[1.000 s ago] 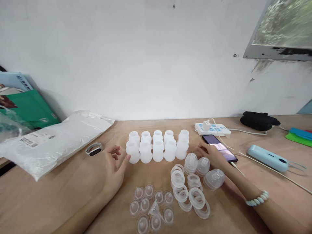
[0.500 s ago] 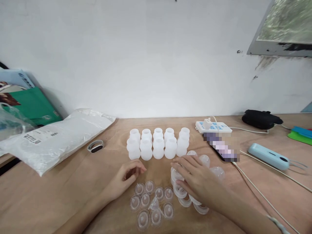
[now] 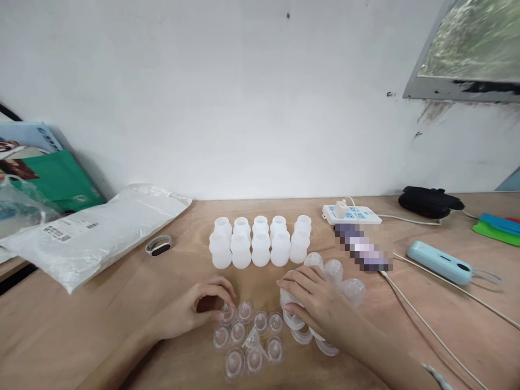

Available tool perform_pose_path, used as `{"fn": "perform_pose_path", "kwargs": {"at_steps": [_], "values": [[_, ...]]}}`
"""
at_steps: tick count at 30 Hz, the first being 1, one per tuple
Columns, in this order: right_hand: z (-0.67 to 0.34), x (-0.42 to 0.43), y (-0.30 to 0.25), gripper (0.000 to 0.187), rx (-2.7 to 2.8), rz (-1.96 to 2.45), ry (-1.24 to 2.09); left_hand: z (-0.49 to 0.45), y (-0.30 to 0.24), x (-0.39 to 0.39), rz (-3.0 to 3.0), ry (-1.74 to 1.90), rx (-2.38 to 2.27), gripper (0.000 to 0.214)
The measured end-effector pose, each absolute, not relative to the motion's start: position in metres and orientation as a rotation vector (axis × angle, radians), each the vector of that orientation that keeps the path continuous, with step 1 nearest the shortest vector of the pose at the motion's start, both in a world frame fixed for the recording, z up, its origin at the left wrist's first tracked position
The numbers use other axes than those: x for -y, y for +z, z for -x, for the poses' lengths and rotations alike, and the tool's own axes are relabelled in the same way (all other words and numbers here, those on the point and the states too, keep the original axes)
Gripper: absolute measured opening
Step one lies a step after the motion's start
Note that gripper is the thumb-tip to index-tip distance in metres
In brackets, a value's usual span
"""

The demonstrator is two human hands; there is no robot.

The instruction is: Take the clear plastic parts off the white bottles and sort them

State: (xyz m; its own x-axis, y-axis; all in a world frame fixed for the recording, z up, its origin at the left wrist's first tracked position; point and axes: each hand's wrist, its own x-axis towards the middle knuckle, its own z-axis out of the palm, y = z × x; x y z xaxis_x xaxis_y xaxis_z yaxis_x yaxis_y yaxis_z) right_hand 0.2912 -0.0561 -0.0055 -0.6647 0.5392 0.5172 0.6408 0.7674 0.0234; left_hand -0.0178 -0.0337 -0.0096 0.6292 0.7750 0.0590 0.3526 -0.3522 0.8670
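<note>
My left hand (image 3: 190,307) is curled at the far-left clear bottle teat (image 3: 228,314), thumb at its near-left edge and fingertips behind it. That teat still lies on the table with several others (image 3: 238,333); one teat (image 3: 252,338) lies tipped on its side among them. My right hand (image 3: 314,298) rests palm down, fingers stretched out, over a cluster of white screw rings (image 3: 301,336), hiding some of them. Clear domed caps (image 3: 352,292) sit just beyond and to the right of it. Behind both hands, small white bottles (image 3: 260,250) stand upright and uncapped in two rows.
A white plastic mailer (image 3: 101,233) and a fitness band (image 3: 158,246) lie left. On the right are a power strip (image 3: 368,215), a phone (image 3: 361,246) with its cable, a light-blue device (image 3: 439,263) and a black case (image 3: 430,202). A wall (image 3: 244,108) closes off the back.
My left hand has come down toward me from above the teats, its fingers now at the far-left one. My right hand has stayed over the rings. The view has shifted slightly.
</note>
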Motion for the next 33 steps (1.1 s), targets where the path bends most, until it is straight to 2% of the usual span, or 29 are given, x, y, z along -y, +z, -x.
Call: {"fn": "perform_pose_path", "kwargs": {"at_steps": [5,9,15,22,27,33], "values": [[-0.295,0.06,-0.004,0.027,2.359,0.888,-0.074,0.019,-0.007,0.038,-1.727,0.948,-1.138,0.017],[-0.289,0.07,-0.005,0.034,2.176,0.844,0.003,-0.013,0.002,0.049,-1.553,1.064,-1.118,0.022],[-0.283,0.084,-0.002,0.029,2.061,0.726,0.06,-0.074,0.004,0.064,-1.361,1.025,-1.058,0.023],[-0.281,0.085,0.004,0.025,2.111,0.696,-0.015,-0.08,0.007,0.076,-1.367,1.038,-0.882,0.011],[-0.279,0.084,0.002,0.024,2.044,0.656,0.109,-0.075,0.007,0.078,-1.255,0.989,-0.83,0.02],[-0.283,0.085,0.002,0.033,2.005,0.645,0.168,-0.074,0.002,0.075,-1.18,0.986,-0.938,0.03]]}}
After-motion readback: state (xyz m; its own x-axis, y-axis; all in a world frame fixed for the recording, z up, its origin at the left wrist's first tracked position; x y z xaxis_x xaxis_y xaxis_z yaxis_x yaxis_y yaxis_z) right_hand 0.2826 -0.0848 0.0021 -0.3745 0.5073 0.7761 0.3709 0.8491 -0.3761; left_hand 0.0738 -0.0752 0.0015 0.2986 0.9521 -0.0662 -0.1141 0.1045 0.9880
